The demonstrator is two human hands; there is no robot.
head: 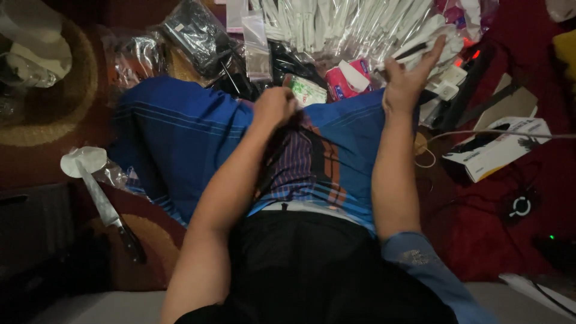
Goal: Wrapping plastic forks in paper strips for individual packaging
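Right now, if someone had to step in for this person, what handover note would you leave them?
Left hand: closed in a fist over the blue striped cloth on the lap; what it grips is too dark to tell.
Right hand: fingers spread, lifted over the pile of clear-wrapped white sticks, holding nothing visible.
Nearby: pink-and-white packet, white box, knife on the rug.
Done or left: cannot tell.

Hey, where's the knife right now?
The knife lies on the floor at the lower left of the head view, left of the blue cloth, well away from the left hand.
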